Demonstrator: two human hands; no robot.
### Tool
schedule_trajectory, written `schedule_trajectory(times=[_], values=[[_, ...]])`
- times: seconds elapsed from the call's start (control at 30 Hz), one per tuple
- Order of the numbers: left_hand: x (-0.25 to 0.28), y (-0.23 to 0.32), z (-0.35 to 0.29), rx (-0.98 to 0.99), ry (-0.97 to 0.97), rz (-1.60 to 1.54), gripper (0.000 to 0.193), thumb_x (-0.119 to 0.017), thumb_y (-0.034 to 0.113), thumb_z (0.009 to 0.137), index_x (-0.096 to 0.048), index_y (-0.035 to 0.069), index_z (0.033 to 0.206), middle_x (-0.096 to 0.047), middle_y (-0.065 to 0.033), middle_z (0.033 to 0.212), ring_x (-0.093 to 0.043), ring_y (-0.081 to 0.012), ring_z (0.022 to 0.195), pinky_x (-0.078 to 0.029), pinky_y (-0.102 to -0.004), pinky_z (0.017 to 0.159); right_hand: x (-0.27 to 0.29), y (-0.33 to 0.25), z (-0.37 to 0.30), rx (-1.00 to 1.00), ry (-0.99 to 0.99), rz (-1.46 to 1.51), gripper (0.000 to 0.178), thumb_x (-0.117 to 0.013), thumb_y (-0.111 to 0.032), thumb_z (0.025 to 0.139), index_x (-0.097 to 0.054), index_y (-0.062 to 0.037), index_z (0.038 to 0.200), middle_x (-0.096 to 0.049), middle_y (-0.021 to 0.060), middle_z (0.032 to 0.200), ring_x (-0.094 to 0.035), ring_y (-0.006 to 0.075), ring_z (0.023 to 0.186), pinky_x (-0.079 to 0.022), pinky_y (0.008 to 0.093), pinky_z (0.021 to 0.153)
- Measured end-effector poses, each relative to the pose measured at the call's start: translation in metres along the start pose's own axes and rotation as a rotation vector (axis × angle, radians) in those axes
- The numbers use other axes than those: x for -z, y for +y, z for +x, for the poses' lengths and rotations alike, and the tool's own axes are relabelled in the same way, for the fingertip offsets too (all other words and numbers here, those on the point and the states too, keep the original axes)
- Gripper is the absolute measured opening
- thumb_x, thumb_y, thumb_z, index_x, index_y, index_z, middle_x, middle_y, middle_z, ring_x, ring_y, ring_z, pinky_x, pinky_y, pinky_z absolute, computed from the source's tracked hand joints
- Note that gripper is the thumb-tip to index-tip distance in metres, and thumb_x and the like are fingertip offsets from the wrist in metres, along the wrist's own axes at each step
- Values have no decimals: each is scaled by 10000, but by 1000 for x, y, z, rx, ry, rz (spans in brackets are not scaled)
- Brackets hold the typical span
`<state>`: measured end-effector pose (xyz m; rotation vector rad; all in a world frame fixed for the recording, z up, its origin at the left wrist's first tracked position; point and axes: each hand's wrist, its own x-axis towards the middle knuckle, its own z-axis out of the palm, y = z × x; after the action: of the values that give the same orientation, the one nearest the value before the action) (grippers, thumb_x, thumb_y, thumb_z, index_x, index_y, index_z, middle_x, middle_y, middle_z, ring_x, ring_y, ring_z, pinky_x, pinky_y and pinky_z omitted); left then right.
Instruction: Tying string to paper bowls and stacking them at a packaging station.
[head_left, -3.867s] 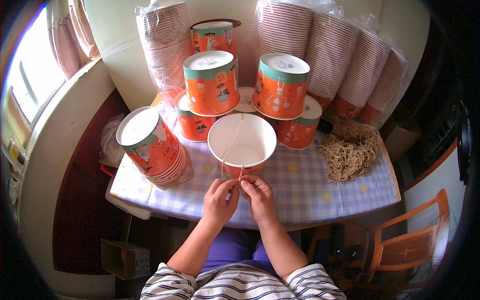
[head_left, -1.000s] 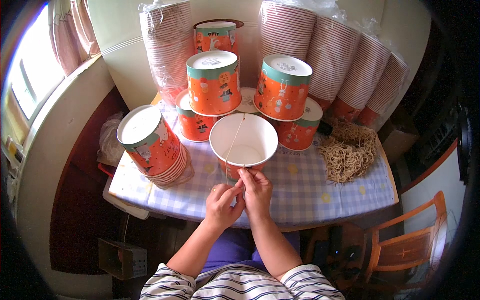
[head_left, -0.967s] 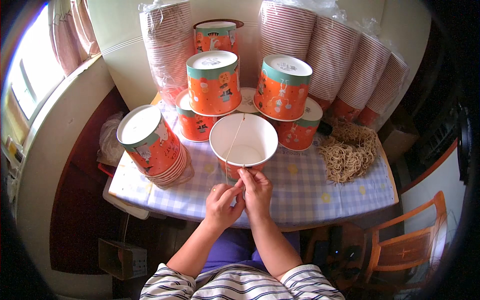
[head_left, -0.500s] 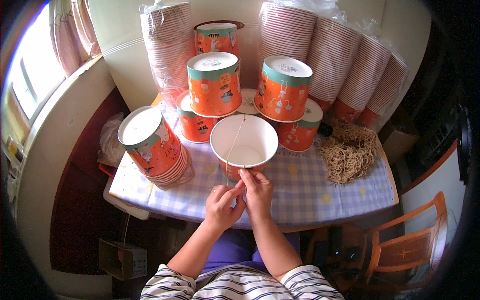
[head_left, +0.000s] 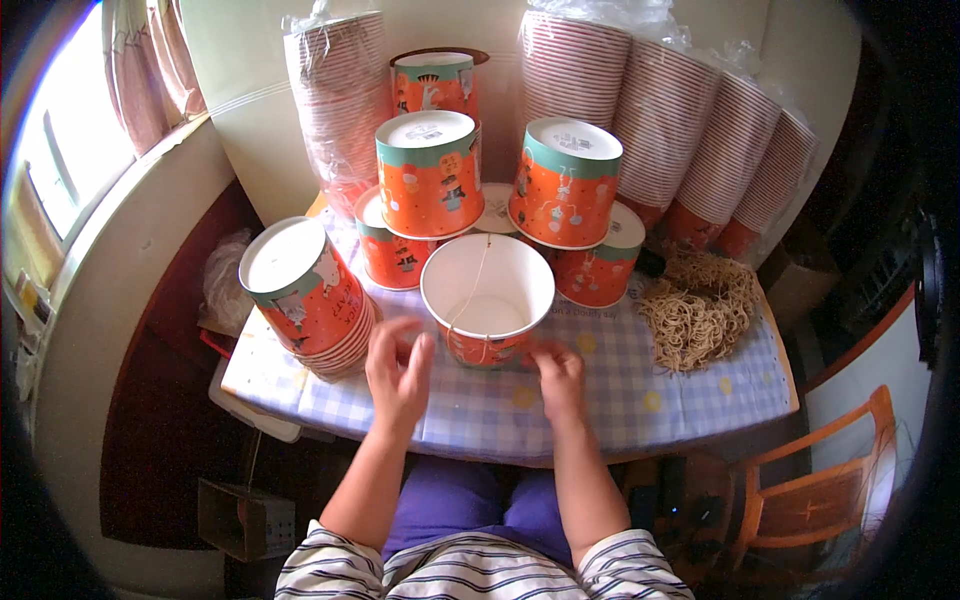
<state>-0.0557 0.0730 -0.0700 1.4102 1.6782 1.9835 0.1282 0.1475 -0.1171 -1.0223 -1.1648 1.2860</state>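
In front of me a paper bucket, white inside and orange outside, stands upright on the table. A thin beige string runs across its mouth as a handle, from the far rim to the near wall. My left hand is raised to the left of the bucket, thumb and fingers apart, holding nothing. Beside the bucket's lower right side is my right hand, its fingers loosely bent and slightly blurred, with nothing visible in them. Whether its fingertips touch the bucket, I cannot tell.
Upside-down buckets are piled behind, with a leaning nested stack at the left. Tall plastic-wrapped stacks line the back. Beige strings lie heaped at the right on the checked tablecloth. A wooden chair stands lower right.
My hands, together at the bucket's near rim before, have let go of the string and moved apart to either side. The string now hangs slackly across the bucket, both ends at its wall.
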Motion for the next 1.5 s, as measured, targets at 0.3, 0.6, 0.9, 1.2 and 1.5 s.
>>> schedule_trajectory(times=[0.3, 0.6, 0.9, 1.2, 1.5], values=[[-15, 1, 59, 392, -300, -22, 385, -600, 107, 783, -509, -73, 1110, -616, -138, 979, -602, -141, 792, -495, -245, 555, 15, 24, 49, -33, 128, -157, 307, -534, -281, 895, -619, -5, 997, -644, 92, 926, -589, 199, 833, -454, 313, 750], [0, -8, 43, 162, -176, -274, 346, -482, -45, 762, -551, -57, 1101, -624, -56, 897, -575, -89, 809, -451, -211, 722, 30, -2, 47, -337, -380, 483, 289, -556, -276, 870, -573, -52, 1051, -633, 70, 941, -617, 173, 854, -513, 333, 757], [12, 38, 18, -426, -203, 344, 492, -673, 177, 729, -521, 14, 1168, -497, -180, 1204, -430, -330, 1167, -345, -417, 983, 34, -3, 40, -244, -384, 562, 225, -622, -137, 833, -527, -41, 1013, -626, 83, 961, -623, 208, 856, -521, 382, 771], [4, 44, -22, -567, -195, 255, 95, -629, 21, 738, -610, 53, 825, -531, -44, 641, -500, -213, 556, -413, -366, 648, 28, 6, 37, 10, -178, 595, 219, -647, 3, 780, -515, -59, 943, -621, 76, 930, -624, 212, 858, -535, 345, 760], [-4, 47, -50, -652, -305, 461, 233, -691, 184, 693, -641, 63, 885, -585, -72, 896, -564, -250, 801, -408, -385, 753, 22, 12, 29, 50, -254, 556, 197, -689, -30, 754, -537, -37, 880, -615, 66, 926, -587, 145, 827, -495, 287, 751]])
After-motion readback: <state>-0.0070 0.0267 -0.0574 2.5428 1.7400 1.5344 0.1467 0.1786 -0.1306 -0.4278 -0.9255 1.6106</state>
